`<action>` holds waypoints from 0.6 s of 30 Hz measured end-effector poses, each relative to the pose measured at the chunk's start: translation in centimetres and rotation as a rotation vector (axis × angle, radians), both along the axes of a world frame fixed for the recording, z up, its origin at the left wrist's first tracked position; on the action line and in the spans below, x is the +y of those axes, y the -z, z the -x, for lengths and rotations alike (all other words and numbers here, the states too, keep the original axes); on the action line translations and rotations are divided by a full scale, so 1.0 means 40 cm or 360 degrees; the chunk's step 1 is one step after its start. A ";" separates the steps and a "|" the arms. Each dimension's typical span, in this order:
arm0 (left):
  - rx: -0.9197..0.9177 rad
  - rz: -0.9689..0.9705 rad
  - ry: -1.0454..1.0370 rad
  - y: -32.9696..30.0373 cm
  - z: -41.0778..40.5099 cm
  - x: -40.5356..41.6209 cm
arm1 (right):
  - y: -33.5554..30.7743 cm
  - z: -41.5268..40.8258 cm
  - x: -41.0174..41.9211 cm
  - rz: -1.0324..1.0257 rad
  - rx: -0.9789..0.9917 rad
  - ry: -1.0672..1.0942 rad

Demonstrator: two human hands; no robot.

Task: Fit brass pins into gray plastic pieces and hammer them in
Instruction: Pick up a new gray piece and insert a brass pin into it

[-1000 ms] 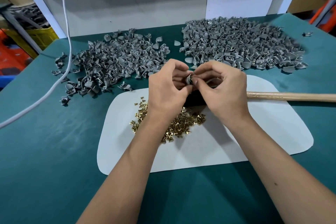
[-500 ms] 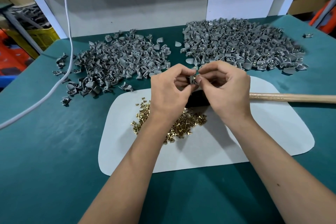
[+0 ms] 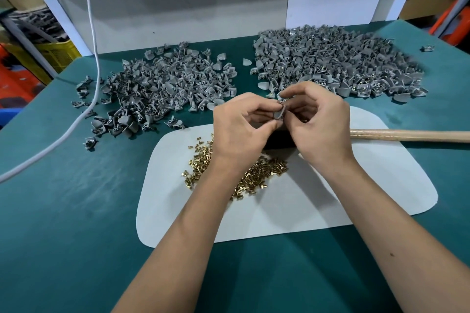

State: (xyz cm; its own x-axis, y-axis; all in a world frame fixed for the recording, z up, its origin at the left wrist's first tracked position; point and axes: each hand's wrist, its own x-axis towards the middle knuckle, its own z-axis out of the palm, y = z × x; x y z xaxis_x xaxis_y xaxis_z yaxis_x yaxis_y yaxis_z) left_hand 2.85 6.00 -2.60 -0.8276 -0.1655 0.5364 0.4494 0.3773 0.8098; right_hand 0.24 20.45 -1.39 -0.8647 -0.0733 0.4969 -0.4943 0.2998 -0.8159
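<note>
My left hand (image 3: 237, 129) pinches a small gray plastic piece (image 3: 279, 115) between thumb and fingers, above the far edge of the white mat (image 3: 292, 208). My right hand (image 3: 320, 124) meets it from the right, its thumb and forefinger pinched at the top of the piece; a brass pin there is too small to make out. A heap of loose brass pins (image 3: 256, 175) lies on the mat under my wrists. The hammer's wooden handle (image 3: 412, 135) runs off to the right, its dark head mostly hidden behind my hands.
Two heaps of gray pieces lie on the green table (image 3: 63, 223): one at the back left (image 3: 165, 84), a larger one at the back right (image 3: 335, 61). A white cable (image 3: 86, 99) hangs down and crosses the left side. A stray piece (image 3: 427, 48) sits far right.
The hands stay together over the mat. The gray piece has turned between the fingers and now shows more of its flat side; my right fingertips have shifted to its top.
</note>
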 end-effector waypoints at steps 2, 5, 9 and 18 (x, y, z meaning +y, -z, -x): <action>-0.0039 -0.0018 -0.0006 0.000 0.000 -0.002 | -0.001 0.002 0.001 -0.0013 0.0001 -0.0001; -0.0075 0.0026 0.0024 -0.003 -0.001 -0.005 | 0.000 0.007 0.001 -0.0043 -0.0036 0.0005; -0.0116 -0.0029 0.0060 -0.004 -0.001 -0.009 | 0.001 0.012 0.002 -0.0039 -0.0095 -0.0022; -0.0331 -0.0647 0.0220 -0.012 0.001 -0.023 | -0.007 0.005 0.005 0.0037 0.0054 -0.0118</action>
State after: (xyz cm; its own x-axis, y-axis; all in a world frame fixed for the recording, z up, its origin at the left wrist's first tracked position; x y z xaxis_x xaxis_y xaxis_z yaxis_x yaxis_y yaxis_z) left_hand 2.83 5.07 -2.13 -0.9396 -0.2082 0.2716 0.2858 -0.0406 0.9574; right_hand 0.06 20.67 -1.12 -0.8398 -0.1246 0.5284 -0.5422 0.2424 -0.8045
